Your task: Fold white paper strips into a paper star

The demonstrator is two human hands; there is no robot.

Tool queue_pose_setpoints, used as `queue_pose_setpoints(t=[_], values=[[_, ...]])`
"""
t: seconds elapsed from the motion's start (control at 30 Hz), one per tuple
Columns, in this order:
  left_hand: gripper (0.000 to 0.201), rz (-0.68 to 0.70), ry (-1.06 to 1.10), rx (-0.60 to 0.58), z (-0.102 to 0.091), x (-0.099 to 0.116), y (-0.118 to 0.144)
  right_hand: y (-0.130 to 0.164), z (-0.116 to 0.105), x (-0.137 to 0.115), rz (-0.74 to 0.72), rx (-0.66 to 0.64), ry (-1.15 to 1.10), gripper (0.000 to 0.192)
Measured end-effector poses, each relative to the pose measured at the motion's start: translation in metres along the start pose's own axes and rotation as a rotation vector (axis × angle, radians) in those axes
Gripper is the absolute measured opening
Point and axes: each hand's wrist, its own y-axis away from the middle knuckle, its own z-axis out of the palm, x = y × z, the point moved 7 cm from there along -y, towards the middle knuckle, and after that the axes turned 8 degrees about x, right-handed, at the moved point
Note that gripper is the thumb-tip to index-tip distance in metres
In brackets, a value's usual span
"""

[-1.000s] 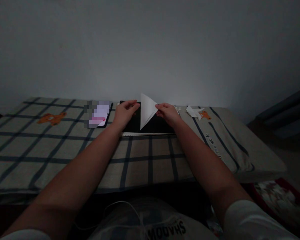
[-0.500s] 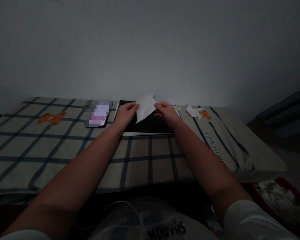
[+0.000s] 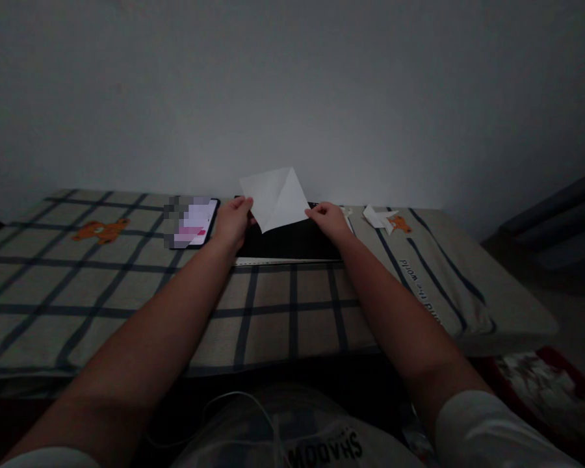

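Observation:
A white square sheet of paper (image 3: 274, 195) with a diagonal crease is held up, tilted, above a black book or pad (image 3: 292, 245) that lies on the checked cloth. My left hand (image 3: 233, 221) pinches the sheet's left corner. My right hand (image 3: 330, 220) pinches its right corner. Both hands hover over the far edge of the black pad.
A lit phone (image 3: 191, 223) lies left of the pad. Small white folded paper pieces (image 3: 379, 218) rest at the right, near an orange bear print (image 3: 400, 225). The checked cloth (image 3: 127, 286) covers a low surface against a grey wall. A white cable (image 3: 234, 400) runs across my lap.
The paper was a folded triangle one second ago. My hands have pulled apart and opened it into a full square, raised higher off the pad.

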Motion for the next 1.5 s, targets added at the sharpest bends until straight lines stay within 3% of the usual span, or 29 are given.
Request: queue_pose_setpoints(t=[0.1, 0.2, 0.27, 0.43, 0.63, 0.8, 0.93, 1.17, 1.33, 1.5], values=[[0.008, -0.015, 0.034, -0.023, 0.002, 0.000, 0.001, -0.001, -0.003, -0.009, -0.201, 0.055, 0.107, 0.023], [0.010, -0.051, 0.068, -0.038, 0.003, 0.000, 0.004, 0.004, -0.002, -0.023, -0.409, 0.056, 0.232, 0.042], [0.012, -0.074, 0.070, -0.047, 0.004, 0.000, 0.007, 0.010, 0.002, -0.031, -0.518, -0.005, 0.345, 0.045], [0.011, -0.134, 0.080, -0.066, 0.007, -0.002, 0.008, 0.031, 0.019, -0.048, -0.670, -0.241, 0.431, 0.027], [0.012, -0.165, 0.103, -0.104, 0.010, -0.008, 0.006, 0.040, 0.030, -0.052, -0.676, -0.375, 0.399, 0.052], [0.020, -0.129, 0.071, -0.156, 0.013, -0.008, 0.008, 0.039, 0.032, -0.053, -0.696, -0.375, 0.385, 0.026], [0.028, -0.070, 0.002, -0.140, 0.011, -0.006, 0.008, 0.039, 0.034, -0.053, -0.649, -0.419, 0.293, 0.024], [0.034, 0.052, -0.084, -0.220, 0.023, 0.011, 0.021, 0.034, 0.024, -0.054, -0.491, -0.284, 0.247, 0.036], [0.069, 0.134, -0.135, -0.347, 0.036, 0.022, 0.039, 0.029, 0.018, -0.052, -0.411, -0.212, 0.145, 0.037], [0.062, 0.177, -0.105, -0.330, 0.036, 0.024, 0.036, 0.031, 0.018, -0.053, -0.348, -0.226, 0.034, 0.036]])
